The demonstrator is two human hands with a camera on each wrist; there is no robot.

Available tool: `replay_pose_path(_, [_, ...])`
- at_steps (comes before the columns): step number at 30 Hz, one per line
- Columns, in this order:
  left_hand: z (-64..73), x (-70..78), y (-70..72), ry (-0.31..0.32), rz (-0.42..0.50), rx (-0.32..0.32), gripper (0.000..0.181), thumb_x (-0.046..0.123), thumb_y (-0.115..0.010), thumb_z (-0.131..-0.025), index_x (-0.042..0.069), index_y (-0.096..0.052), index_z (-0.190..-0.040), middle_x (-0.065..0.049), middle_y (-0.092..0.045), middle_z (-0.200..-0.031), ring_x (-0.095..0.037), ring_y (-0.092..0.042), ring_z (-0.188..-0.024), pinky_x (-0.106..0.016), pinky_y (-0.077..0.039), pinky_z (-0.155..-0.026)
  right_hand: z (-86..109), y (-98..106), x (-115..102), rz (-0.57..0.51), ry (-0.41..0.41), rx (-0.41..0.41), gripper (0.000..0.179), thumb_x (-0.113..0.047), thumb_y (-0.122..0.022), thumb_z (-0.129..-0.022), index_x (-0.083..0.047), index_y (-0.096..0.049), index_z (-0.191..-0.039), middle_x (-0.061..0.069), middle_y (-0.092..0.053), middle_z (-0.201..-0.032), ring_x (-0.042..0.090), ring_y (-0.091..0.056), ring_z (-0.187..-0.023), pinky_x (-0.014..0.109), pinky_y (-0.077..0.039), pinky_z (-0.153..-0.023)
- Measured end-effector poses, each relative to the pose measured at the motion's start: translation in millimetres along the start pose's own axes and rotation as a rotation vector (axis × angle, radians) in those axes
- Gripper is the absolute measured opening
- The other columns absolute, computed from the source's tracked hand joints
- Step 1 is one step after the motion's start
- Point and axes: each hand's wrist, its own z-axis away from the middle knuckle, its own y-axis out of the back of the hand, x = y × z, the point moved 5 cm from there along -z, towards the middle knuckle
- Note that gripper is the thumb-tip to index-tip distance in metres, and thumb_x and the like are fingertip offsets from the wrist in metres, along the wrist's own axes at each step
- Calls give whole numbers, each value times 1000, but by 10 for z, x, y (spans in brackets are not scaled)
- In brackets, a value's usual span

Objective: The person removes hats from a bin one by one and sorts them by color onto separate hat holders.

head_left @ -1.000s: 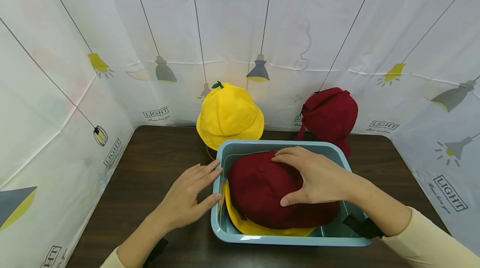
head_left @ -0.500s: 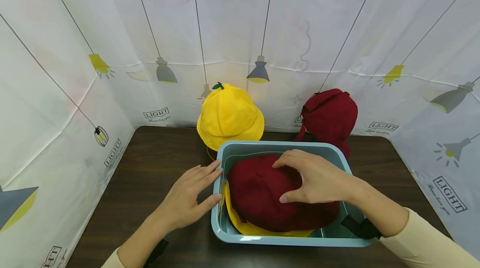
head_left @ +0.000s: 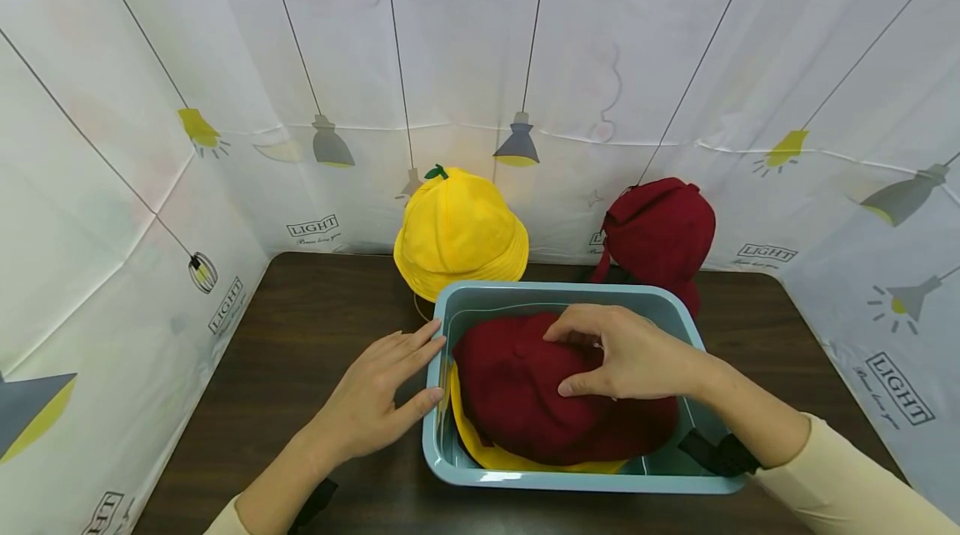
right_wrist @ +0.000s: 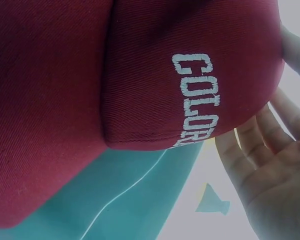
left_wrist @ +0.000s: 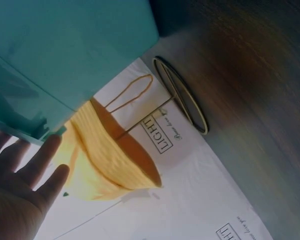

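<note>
A dark red baseball cap (head_left: 517, 402) lies in a light blue plastic bin (head_left: 465, 477), on top of a yellow hat (head_left: 517, 460) that shows only its brim. My right hand (head_left: 622, 352) is over the crown, thumb and bent fingers touching it from two sides. White lettering runs across the cap's front panel in the right wrist view, where the fingertips (right_wrist: 227, 145) meet the crown's edge. My left hand (head_left: 382, 393) has its fingers extended and touches the bin's left rim. Its thumb is apart from the fingers.
Behind the bin, a yellow bucket hat (head_left: 461, 227) with a green leaf sits on a wire stand (left_wrist: 185, 100). A second red cap (head_left: 660, 227) stands to its right. The dark wooden table (head_left: 315, 310) is bounded by a patterned white curtain (head_left: 450, 35).
The red cap has sunk slightly lower in the bin. My right thumb and fingers have come closer together on its crown. My left hand has stayed at the rim.
</note>
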Motion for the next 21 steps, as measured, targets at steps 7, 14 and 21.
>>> replay_pose_path(7, [2,-11,-7,-3,2,-4,56,39,-61,-105,7,-57,-150,-2,-43,-164,-23,-50,-144,-58,-40,-116,-5,0,-11,-10,13,4,37,-27,-91,-84,-25,-74,-117,-18,-68,-104,10,-59,-89,30,-56,-75])
replay_pose_path(14, [3,-15,-8,-6,7,3,55,38,-62,-105,6,-58,-150,-3,-44,-164,-23,-51,-144,-58,-40,-115,-27,7,-27,-15,48,12,33,-18,-89,-85,-26,-77,-114,-19,-69,-101,8,-61,-86,29,-58,-76])
replay_pose_path(21, [7,-14,-12,0,15,2,56,38,-62,-104,6,-57,-150,-2,-43,-164,-23,-50,-145,-58,-39,-116,-26,24,-37,-7,96,32,29,-13,-87,-88,-24,-78,-113,-17,-70,-98,8,-60,-82,27,-55,-70])
